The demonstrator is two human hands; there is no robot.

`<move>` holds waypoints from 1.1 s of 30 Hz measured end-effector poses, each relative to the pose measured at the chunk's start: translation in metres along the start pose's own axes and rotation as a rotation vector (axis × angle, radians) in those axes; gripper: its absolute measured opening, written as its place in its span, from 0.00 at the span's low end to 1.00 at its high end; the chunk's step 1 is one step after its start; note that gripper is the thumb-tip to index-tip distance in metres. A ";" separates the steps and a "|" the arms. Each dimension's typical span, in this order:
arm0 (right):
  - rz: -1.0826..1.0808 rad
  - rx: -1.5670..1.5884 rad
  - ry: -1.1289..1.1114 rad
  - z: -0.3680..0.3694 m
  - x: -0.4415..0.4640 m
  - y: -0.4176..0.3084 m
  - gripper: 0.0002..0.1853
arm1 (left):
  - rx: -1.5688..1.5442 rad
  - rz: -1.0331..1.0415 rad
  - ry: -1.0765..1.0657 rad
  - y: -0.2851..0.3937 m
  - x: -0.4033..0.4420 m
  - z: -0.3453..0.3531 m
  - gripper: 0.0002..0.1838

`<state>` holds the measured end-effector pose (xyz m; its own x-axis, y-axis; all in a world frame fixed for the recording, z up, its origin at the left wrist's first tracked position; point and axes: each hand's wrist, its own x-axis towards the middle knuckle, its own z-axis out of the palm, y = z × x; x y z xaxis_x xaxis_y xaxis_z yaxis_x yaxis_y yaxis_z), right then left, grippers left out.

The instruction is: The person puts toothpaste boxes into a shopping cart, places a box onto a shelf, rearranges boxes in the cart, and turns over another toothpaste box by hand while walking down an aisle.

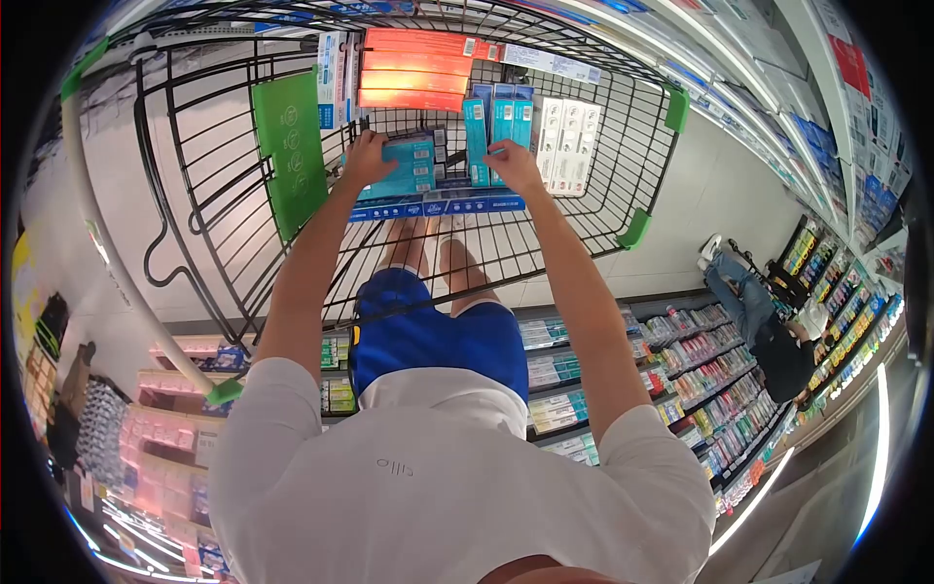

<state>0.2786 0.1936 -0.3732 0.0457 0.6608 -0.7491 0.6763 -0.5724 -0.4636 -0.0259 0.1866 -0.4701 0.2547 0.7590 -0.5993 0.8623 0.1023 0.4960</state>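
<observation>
1. Indoors, a person in a white shirt and blue shorts leans both arms over a shopping cart standing on a pale, smooth floor in a store aisle.

2. Below the cart in the view, tiered shelves carry close rows of small, colorful packages. Bright light strips run beyond them, and another person, in a dark top and jeans, is near the goods at right.

3. Inside the cart, the left hand lies at the left end of a teal box, fingers slightly spread; whether it grips cannot be told.

4. Toward the basket's middle, the right hand has its fingertips bent at the upright teal cartons; whether they pinch one cannot be told. The teal cartons stand between the teal box and a group of white cartons.

5. Farther up the basket lie glossy red-orange cartons, layered and catching a bright glare. A tall white-and-blue box stands just beside them at left, and blue packaging lines the near side.

6. Black wire forms the cart's open mesh, fitted with green corner pieces. A flat green panel with faint round marks is set at its left end, near a pale, tubular handle. The cartons are straight-edged blocks, many bearing barcode labels.
</observation>
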 end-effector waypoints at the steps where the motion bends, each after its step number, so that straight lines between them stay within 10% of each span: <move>1: 0.030 0.015 -0.024 0.007 0.001 0.003 0.20 | -0.009 0.017 -0.016 -0.003 0.002 -0.001 0.29; 10: 0.058 -0.054 -0.100 0.055 -0.011 0.028 0.18 | -0.090 0.068 -0.014 -0.011 0.006 -0.004 0.29; 19: -0.084 0.253 0.511 -0.033 0.037 0.027 0.10 | 0.000 0.202 0.128 0.024 0.000 -0.022 0.19; 24: -0.036 0.276 0.623 -0.091 0.067 0.040 0.15 | -0.518 0.351 0.149 0.105 0.018 -0.034 0.12; 33: 0.051 0.357 0.500 -0.142 0.088 0.030 0.34 | -0.807 0.245 0.009 0.194 0.143 -0.024 0.38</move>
<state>0.4073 0.3042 -0.3859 0.4694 0.7263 -0.5022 0.3804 -0.6796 -0.6273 0.1677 0.3301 -0.4445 0.3874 0.8240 -0.4133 0.2048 0.3602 0.9101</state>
